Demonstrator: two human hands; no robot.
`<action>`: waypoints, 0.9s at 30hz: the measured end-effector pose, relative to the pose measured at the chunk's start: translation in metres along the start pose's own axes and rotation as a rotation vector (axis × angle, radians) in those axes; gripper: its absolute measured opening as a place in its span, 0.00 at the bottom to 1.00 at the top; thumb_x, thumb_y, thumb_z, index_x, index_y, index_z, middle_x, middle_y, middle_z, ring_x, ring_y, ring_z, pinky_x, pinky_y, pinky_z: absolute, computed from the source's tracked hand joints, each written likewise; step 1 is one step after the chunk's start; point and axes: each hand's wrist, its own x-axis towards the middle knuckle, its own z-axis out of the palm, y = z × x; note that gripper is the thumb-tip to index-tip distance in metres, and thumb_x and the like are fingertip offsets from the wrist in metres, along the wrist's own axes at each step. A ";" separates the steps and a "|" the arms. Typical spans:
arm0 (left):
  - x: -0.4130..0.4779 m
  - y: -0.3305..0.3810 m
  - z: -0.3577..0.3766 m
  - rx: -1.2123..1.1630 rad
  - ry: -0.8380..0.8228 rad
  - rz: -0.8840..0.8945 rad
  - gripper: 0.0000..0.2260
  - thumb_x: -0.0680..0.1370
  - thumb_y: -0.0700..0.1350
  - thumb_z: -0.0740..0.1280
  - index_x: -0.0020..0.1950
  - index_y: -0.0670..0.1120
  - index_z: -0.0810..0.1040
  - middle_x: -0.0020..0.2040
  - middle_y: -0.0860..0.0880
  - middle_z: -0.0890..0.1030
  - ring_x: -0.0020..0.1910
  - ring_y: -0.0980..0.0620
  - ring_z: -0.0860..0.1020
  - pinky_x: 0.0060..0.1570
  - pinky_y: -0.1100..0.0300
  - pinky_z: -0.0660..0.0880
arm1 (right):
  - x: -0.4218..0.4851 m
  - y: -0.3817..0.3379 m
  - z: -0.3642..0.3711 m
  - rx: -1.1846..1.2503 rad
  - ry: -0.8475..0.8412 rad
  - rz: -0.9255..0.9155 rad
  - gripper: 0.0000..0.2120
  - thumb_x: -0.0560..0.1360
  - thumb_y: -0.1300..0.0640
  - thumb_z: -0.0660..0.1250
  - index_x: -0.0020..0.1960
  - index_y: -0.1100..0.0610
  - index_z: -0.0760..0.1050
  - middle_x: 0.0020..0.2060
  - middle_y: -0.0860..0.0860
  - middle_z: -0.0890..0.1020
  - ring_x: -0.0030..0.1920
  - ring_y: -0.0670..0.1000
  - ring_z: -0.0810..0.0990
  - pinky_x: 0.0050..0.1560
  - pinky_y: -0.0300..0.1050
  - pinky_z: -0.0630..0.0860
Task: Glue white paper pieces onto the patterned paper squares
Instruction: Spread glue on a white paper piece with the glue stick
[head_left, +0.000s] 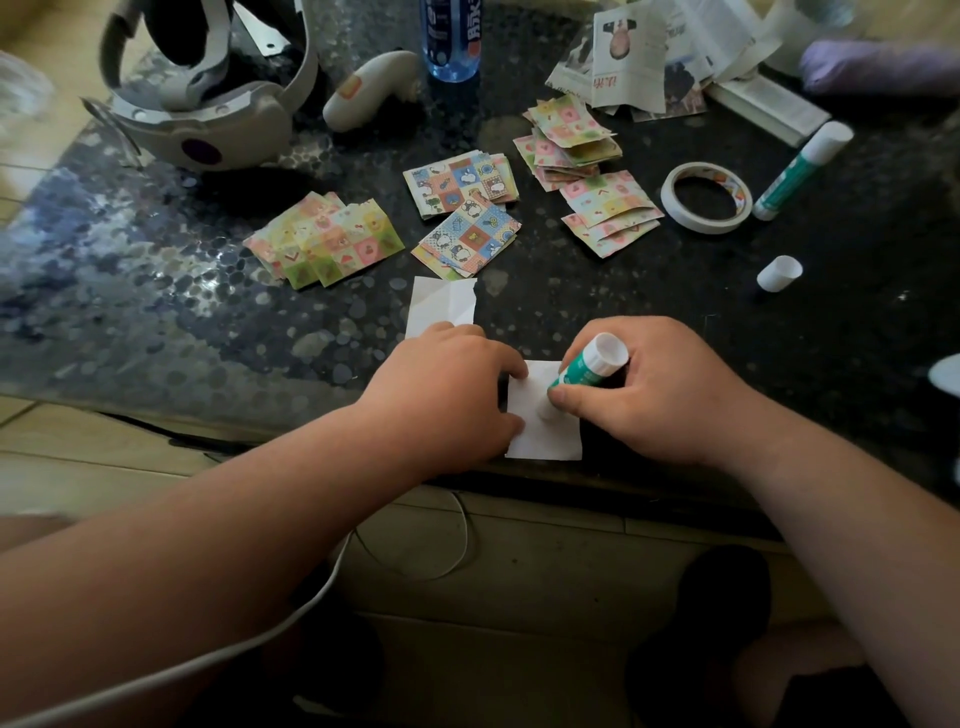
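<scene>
A small white paper square (540, 436) lies at the table's near edge. My left hand (447, 395) presses its left side with curled fingers. My right hand (660, 395) grips an uncapped green glue stick (587, 366), tip down on the white square. A second white paper piece (441, 304) lies just behind my left hand. Piles of patterned paper squares sit further back: a yellow-green pile (327, 241) at left, blue cartoon piles (465, 208) in the middle, pink-green piles (587, 176) at right.
The glue cap (779, 273) lies at right, with a tape roll (706, 196) and a second, capped glue stick (802, 169) behind it. A headset (202, 104), controller (369, 91), blue bottle (451, 39) and cut magazine pages (649, 57) line the back of the dark table (156, 291).
</scene>
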 end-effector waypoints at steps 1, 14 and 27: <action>0.000 0.000 0.000 0.000 0.000 0.000 0.22 0.75 0.60 0.71 0.69 0.63 0.75 0.60 0.53 0.76 0.63 0.50 0.72 0.58 0.53 0.74 | 0.000 0.000 0.001 0.000 0.006 0.000 0.08 0.72 0.49 0.78 0.44 0.50 0.80 0.39 0.45 0.82 0.41 0.44 0.81 0.41 0.41 0.77; 0.002 0.000 0.000 -0.002 -0.004 0.000 0.22 0.75 0.60 0.71 0.69 0.62 0.75 0.58 0.53 0.76 0.62 0.50 0.72 0.57 0.54 0.74 | -0.002 0.002 0.001 0.008 0.026 -0.027 0.08 0.72 0.50 0.78 0.43 0.50 0.80 0.38 0.44 0.82 0.42 0.43 0.80 0.39 0.37 0.76; 0.001 0.001 -0.002 -0.004 -0.012 0.009 0.21 0.76 0.60 0.70 0.69 0.62 0.74 0.57 0.53 0.76 0.61 0.51 0.72 0.56 0.54 0.74 | -0.008 -0.005 -0.004 0.002 -0.160 -0.038 0.07 0.72 0.49 0.77 0.44 0.50 0.82 0.39 0.46 0.84 0.42 0.45 0.82 0.44 0.49 0.81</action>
